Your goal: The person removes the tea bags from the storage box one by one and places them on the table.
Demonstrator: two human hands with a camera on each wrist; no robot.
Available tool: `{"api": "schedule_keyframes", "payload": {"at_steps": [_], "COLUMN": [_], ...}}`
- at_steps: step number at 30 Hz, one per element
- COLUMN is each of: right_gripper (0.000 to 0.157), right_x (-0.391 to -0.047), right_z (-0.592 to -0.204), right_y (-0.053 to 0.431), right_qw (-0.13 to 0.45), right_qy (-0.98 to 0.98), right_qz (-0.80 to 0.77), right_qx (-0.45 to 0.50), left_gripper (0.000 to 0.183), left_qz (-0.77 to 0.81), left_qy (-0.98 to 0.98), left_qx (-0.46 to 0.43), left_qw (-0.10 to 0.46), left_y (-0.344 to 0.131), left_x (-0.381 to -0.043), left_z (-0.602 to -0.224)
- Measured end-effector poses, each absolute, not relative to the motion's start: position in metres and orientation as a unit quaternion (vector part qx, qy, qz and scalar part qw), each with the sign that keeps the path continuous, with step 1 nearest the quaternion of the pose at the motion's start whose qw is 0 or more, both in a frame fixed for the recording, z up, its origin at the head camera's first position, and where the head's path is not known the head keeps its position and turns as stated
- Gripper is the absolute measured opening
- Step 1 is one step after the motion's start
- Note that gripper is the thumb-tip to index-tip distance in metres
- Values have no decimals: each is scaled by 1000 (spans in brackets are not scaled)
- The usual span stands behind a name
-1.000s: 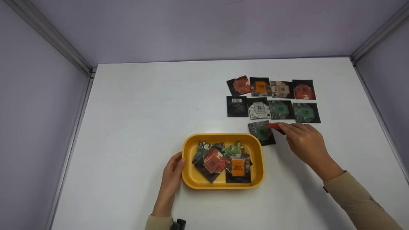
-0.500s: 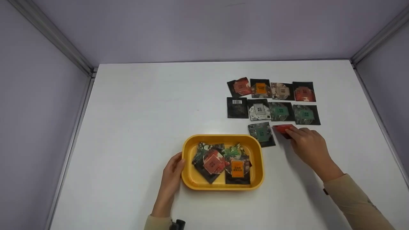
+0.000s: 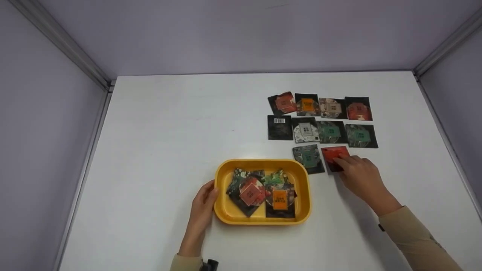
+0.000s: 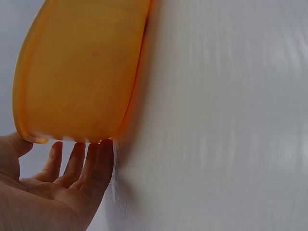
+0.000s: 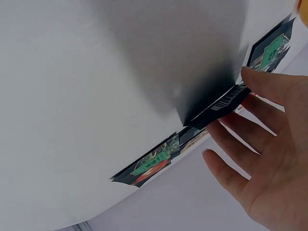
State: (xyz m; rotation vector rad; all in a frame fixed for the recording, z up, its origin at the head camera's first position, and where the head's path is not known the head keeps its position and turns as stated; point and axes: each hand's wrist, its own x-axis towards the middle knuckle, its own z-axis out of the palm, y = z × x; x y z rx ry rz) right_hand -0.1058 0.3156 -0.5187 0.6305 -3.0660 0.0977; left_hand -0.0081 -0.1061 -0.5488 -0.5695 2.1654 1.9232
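Observation:
My right hand point(image 3: 359, 175) pinches a flat red-and-black square sachet point(image 3: 333, 155) by its right side, low over the table. In the right wrist view the thumb and fingers are at the edge of this sachet point(image 5: 219, 107), whose dark barcoded back shows. To its left lies a green-labelled sachet point(image 3: 308, 159). My left hand point(image 3: 203, 205) holds the left end of a yellow tray point(image 3: 222, 209). In the left wrist view its fingertips are at the tray's end wall point(image 4: 82, 77), with the thumb by the rim. A red-labelled sachet point(image 3: 251, 192) and an orange-labelled sachet point(image 3: 279, 200) lie on others inside the tray.
Two rows of sachets lie behind the tray on the right: a back row with an orange-labelled one point(image 3: 307, 104), and a front row with a barcoded black one point(image 3: 279, 128). Pale walls point(image 3: 241, 37) bound the white table point(image 3: 169, 124).
My right hand has brought the red sachet from above the green one to its right and lowered it flatter towards the table. The left hand and tray have stayed in place.

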Motion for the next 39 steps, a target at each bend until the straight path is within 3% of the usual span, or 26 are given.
{"api": "schedule_keyframes", "payload": {"at_steps": [22,39], "right_gripper": [42,43], "right_x": [-106,-89], "right_z": [-519,-488], "right_y": [314,274], "right_qw": [-25,99], "right_qy": [-980,-955], "right_qz": [17,65], "right_qx": [198,272], "left_gripper": [57,56], "left_qz": [663,650], "left_qy": [720,732], "left_qx": [-181,-182], "left_qw": [91,93], "left_y": [-106,-106], "left_x": [-8,-8], "left_z": [-550,-549]}}
